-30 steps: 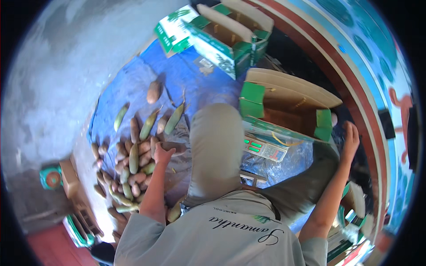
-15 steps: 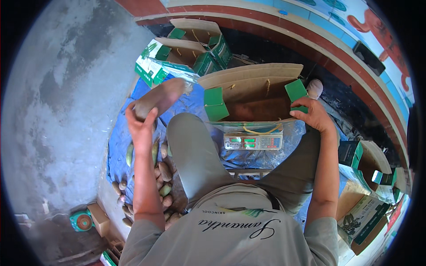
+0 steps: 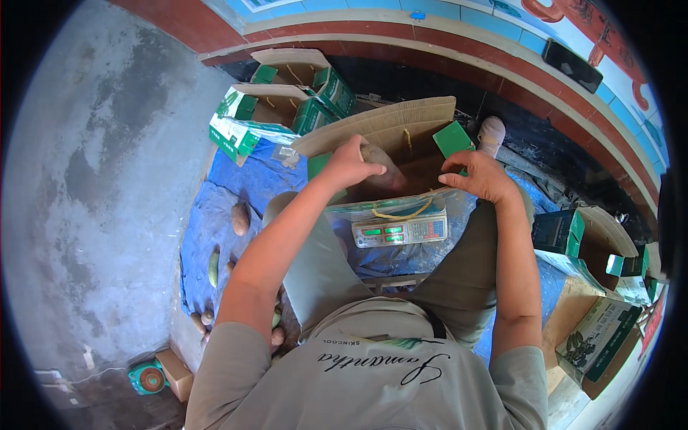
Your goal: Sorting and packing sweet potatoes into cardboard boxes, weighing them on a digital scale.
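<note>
A large brown tuber (image 3: 383, 169) is in my left hand (image 3: 348, 166), whose fingers wrap round its upper end. Its lower end points down into an open cardboard carton (image 3: 374, 129) with green flaps. My right hand (image 3: 481, 175) is at the carton's right end, thumb and forefinger curled at the green flap (image 3: 453, 137) and near rim. The carton stands on a digital scale (image 3: 401, 231) between my knees. A yellow rope handle (image 3: 408, 213) hangs on its near side. The tuber's lower end and the carton's bottom are partly hidden.
Two open cartons (image 3: 269, 107) stand at the far left. More cartons (image 3: 595, 240) are at the right. Left of my leg, a brown tuber (image 3: 241, 218) and a long green vegetable (image 3: 213, 266) lie on a blue sheet (image 3: 204, 197). Several smaller tubers (image 3: 204, 320) lie nearer me.
My left hand has carried the tuber rightward from beside the carton into its opening. My right hand stays at the carton's right end. The view has shifted slightly.
</note>
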`<state>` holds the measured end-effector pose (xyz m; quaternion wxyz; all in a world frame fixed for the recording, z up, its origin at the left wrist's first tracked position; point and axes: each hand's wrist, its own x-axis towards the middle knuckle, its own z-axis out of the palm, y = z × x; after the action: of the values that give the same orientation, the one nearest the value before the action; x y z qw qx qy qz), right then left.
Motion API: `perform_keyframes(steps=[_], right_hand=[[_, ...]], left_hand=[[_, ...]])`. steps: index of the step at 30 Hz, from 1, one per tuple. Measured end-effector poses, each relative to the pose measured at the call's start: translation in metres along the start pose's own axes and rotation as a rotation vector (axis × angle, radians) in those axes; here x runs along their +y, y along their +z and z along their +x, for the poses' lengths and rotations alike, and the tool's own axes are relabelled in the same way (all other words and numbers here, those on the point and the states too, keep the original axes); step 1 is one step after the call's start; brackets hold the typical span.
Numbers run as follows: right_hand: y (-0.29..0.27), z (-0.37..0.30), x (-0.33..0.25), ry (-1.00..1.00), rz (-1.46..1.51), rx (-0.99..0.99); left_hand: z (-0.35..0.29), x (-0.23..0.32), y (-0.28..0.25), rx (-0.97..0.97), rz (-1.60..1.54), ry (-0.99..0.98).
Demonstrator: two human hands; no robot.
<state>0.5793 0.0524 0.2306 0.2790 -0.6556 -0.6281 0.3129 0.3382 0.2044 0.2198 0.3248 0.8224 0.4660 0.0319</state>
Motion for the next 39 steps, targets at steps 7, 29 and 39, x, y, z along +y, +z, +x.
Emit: perform_keyframes(steps=[7,29,39], right_hand=[[0.003,0.008,0.008,-0.024,-0.005,0.042],[0.005,0.016,0.005,-0.017,-0.044,0.139],[0.009,0.024,0.011,0.022,-0.022,0.208]], left_hand=[[0.025,-0.006,0.019,-0.118,-0.278,-0.128],[-0.231,-0.303,0.084,0.329,-0.060,-0.707],[-0.251,-0.377,0.229,0.008,-0.211,-0.860]])
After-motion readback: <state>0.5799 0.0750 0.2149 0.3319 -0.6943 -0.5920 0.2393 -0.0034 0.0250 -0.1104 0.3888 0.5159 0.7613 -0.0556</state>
